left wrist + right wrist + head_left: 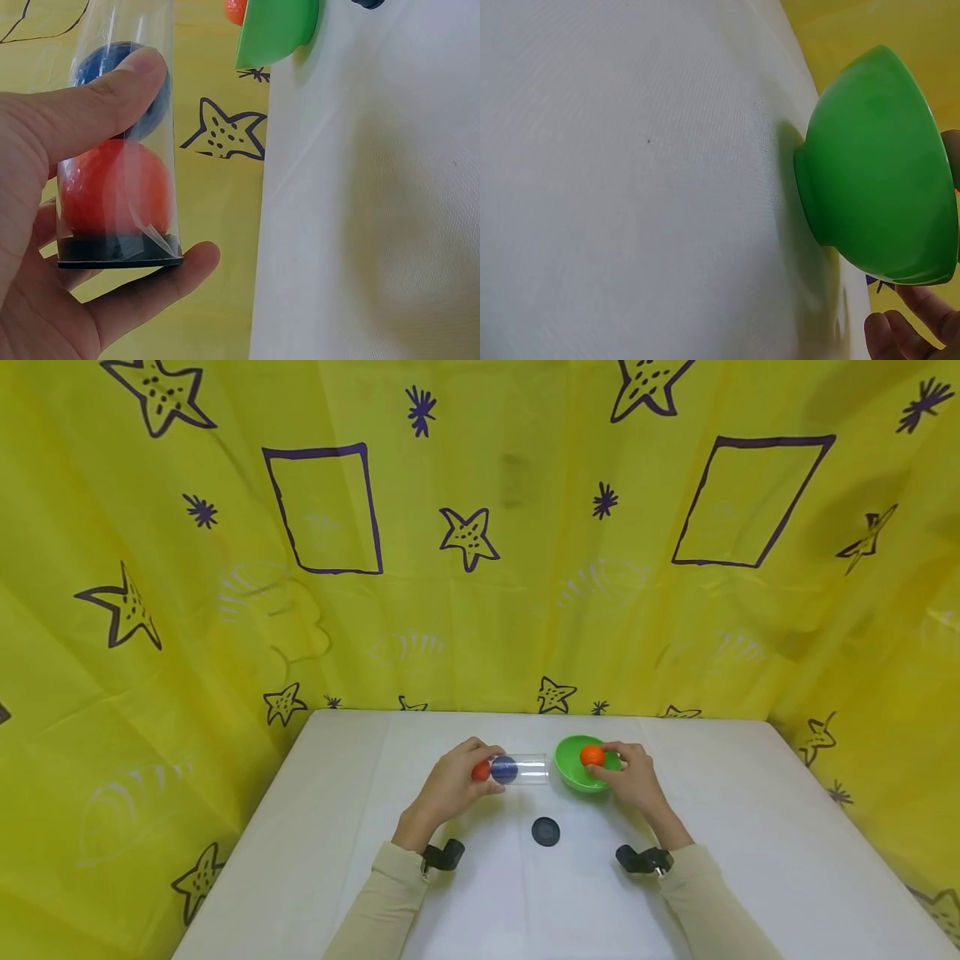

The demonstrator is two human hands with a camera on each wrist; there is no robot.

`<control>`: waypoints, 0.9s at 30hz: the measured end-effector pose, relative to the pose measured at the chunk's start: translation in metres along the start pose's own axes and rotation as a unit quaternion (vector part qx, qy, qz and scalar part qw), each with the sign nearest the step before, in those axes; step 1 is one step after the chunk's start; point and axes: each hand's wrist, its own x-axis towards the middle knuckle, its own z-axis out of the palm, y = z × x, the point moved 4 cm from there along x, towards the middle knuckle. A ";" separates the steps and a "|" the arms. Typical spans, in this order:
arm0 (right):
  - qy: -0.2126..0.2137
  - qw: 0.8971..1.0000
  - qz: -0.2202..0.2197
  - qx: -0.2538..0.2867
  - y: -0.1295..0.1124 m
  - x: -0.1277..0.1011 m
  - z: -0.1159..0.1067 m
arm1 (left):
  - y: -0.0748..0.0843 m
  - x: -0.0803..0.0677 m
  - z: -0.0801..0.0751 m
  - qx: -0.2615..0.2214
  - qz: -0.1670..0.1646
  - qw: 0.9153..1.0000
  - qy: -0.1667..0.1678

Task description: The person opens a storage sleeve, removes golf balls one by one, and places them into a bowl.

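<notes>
My left hand (456,781) grips a clear plastic tube (534,768), which lies sideways in the head view with its far end toward the bowl. Inside it a red ball (112,184) sits against the black end cap (120,253), and a blue ball (504,769) comes after it. My left thumb lies across the tube over the blue ball. On the right, my right hand (636,779) pinches an orange ball (592,755) between thumb and fingers, over the green bowl (567,762). The right wrist view shows the bowl's outside, with the ball almost wholly hidden.
A round black lid (546,832) lies on the white table (525,902) between my forearms, nearer to me than the bowl. Behind the table's back edge hangs a yellow curtain (465,610) with drawn stars. Each wrist bears a black camera.
</notes>
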 end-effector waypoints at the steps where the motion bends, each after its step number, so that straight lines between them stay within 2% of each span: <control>1: 0.000 1.000 0.001 0.000 0.000 0.000 0.000 | 0.000 0.000 0.000 0.001 0.000 1.000 0.000; 17: 0.035 0.999 -0.015 0.037 -0.005 -0.002 -0.008 | 0.000 0.001 0.001 0.005 0.002 1.000 -0.002; 27: 0.088 0.993 -0.069 0.021 -0.027 -0.022 -0.022 | 0.001 0.000 0.003 0.010 0.005 1.000 0.003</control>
